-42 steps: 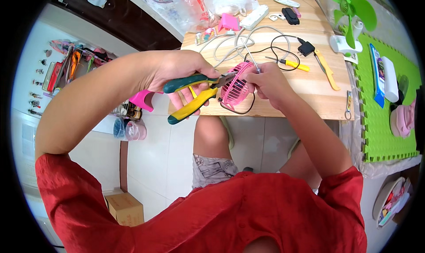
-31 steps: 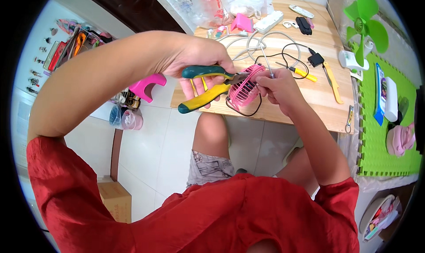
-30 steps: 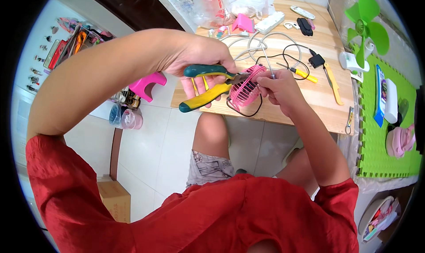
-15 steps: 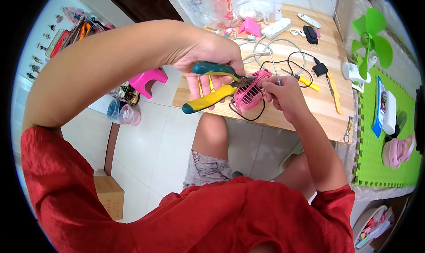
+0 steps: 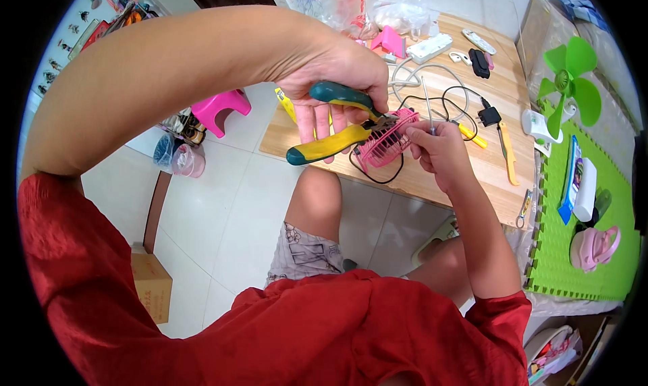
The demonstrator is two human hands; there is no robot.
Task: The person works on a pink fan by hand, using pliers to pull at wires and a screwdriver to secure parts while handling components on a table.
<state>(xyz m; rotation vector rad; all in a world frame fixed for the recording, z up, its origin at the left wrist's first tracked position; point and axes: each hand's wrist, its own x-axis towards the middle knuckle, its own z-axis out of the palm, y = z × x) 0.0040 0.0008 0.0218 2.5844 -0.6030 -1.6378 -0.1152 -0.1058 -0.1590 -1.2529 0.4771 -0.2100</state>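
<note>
My left hand [image 5: 337,75] is turned palm up, with a pair of pliers [image 5: 331,147] across it. Their green and yellow handles are spread apart, and the metal jaws meet the rim of a small pink fan cage [image 5: 379,158]. Its black inner part shows between the pink bars. At the cage's right edge, my right hand [image 5: 440,146] has its fingers closed, pinching the rim. A thin metal shaft [image 5: 426,97], like a screwdriver's, sticks up from these fingers; its lower end is hidden in the hand. A black cable [image 5: 386,182] loops below the cage.
On the wooden table [image 5: 432,183] lie a yellow-handled tool [image 5: 474,136], a black plug adapter [image 5: 488,116], an orange-yellow cutter [image 5: 507,158], a white power strip [image 5: 430,48] and coiled cords. A green-bladed fan [image 5: 570,82] stands right, by a green foam mat [image 5: 560,264].
The view has shifted slightly. The pliers stay at the cage's rim, which is tilted a little differently. Both hands keep their hold.
</note>
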